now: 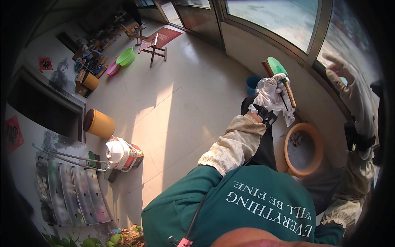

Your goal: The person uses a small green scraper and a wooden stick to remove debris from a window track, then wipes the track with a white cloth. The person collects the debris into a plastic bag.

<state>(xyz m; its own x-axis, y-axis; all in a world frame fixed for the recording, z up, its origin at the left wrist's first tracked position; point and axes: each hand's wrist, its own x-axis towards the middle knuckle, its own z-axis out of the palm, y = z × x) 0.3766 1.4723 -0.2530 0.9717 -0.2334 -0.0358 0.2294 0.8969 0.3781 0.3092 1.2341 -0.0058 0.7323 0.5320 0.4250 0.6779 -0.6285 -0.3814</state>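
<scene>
My left hand (271, 91), in a white glove, is closed around a small hand trowel with a green blade (276, 66) and a wooden handle (290, 94). A second tool with a brown wooden handle (267, 68) and a thin dark shaft is in the same grip. Clear plastic film (287, 115) hangs about these fingers. Raised at the right near the window is my right hand (351, 83), also gloved, its fingers spread and nothing visible in it. Below the left hand, an orange plastic basin (319, 151) stands on the floor with dark bits inside.
A blue bucket (251, 85) stands by the wall under the windows. A folding stool (153, 51), green basin (126, 57) and pink basin (113, 68) are farther off. An orange cylindrical bin (103, 123) and a bagged box (135, 157) stand left; a person stands at the far end.
</scene>
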